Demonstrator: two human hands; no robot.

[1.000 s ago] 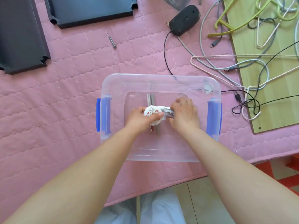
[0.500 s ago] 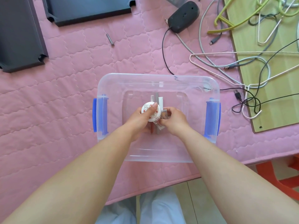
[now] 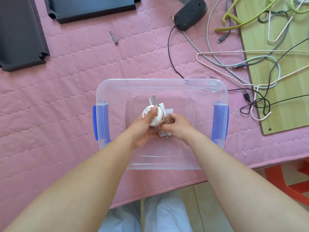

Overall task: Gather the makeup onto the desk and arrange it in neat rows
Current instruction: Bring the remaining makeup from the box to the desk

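Note:
A clear plastic storage box (image 3: 207,87) with blue side latches sits on the pink quilted surface. Both hands are inside it, above its middle. My left hand (image 3: 142,129) is closed around a round white jar with a red floral lid (image 3: 156,117), thumb across the lid. My right hand (image 3: 177,125) grips a bundle of slim silver and clear makeup tubes (image 3: 154,102) pressed against the jar; their far ends stick out beyond the jar. The lower parts of the tubes are hidden by my fingers.
A black mouse (image 3: 189,13) and tangled cables (image 3: 250,64) lie at the back right, over a wooden board (image 3: 284,104) with wire hangers (image 3: 234,25). Dark grey plastic panels (image 3: 20,34) lie at the back left. A small metal pin (image 3: 113,37) rests on the quilt.
Both hands have drawn together and risen from the box floor, bringing the jar and the tubes into one bundle. The right hand slid left against the jar.

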